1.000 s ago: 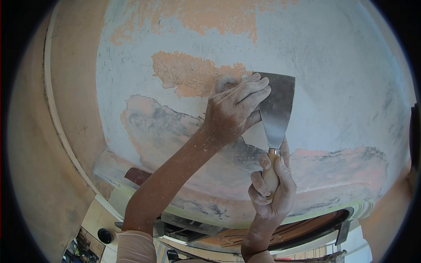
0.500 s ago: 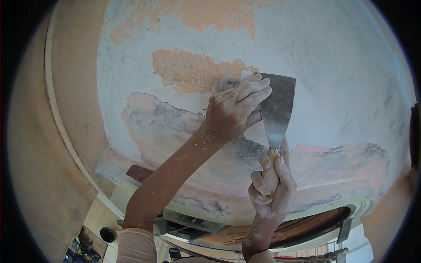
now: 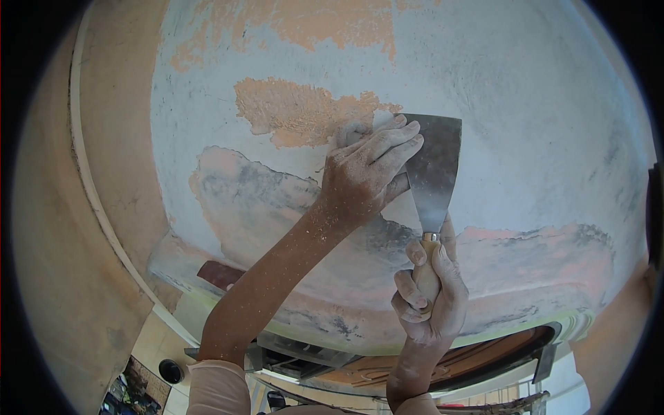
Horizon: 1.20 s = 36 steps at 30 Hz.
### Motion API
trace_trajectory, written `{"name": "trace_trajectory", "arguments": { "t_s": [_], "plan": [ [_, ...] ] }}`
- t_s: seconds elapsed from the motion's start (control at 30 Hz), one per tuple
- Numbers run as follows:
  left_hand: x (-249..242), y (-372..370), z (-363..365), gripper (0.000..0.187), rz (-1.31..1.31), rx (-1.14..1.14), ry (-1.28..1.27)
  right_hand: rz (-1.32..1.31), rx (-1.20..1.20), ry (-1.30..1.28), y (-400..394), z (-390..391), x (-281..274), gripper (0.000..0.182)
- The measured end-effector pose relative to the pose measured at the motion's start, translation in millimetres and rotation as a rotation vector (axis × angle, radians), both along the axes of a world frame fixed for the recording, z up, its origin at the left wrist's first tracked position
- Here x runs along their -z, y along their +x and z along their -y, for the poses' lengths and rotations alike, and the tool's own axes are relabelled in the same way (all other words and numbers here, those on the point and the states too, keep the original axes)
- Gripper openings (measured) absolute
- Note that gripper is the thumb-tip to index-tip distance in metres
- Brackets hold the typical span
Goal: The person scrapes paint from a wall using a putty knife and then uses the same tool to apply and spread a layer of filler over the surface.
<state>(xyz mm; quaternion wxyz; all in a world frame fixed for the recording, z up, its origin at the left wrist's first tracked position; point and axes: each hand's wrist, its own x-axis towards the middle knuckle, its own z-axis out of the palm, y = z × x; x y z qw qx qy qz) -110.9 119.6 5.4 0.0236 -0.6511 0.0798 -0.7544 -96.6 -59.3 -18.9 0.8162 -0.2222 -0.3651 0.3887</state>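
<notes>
My right hand (image 3: pixel 430 287) is wrapped round the wooden handle of a broad putty knife (image 3: pixel 436 166), whose metal blade points upward against the wall. Dusty with white powder, my left hand (image 3: pixel 370 166) lies over the blade's left edge, fingertips on the metal and the thumb beside it. Whether this hand pinches anything under the fingers is hidden. Left of it is a peach-coloured patch (image 3: pixel 287 111) with a ragged edge in the pale blue-white wall coat (image 3: pixel 512 152). Below runs a grey and pink worn band (image 3: pixel 256 187).
A dark red flat piece (image 3: pixel 220 274) sits at the lower left behind my left forearm. A curved opening with brown panels (image 3: pixel 477 363) lies below the wall. A black round container (image 3: pixel 171 371) stands on the floor at the bottom left.
Both hands and the putty knife have shifted very slightly left in the view, along with the wall patches. The hold on the handle is the same.
</notes>
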Motion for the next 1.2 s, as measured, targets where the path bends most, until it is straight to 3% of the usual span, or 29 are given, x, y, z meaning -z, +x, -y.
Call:
{"name": "trace_trajectory", "arguments": {
  "t_s": [0.6, 1.2],
  "plan": [
    [-2, 4, 6, 0.041, 0.07, 0.036, -0.045, 0.136, 0.05, -0.092, 1, 8, -14, 0.048],
    [-3, 6, 4, 0.042, 0.058, 0.071, -0.019, 0.096, 0.075, -0.073, -3, 6, -10, 0.046]
  ]
}}
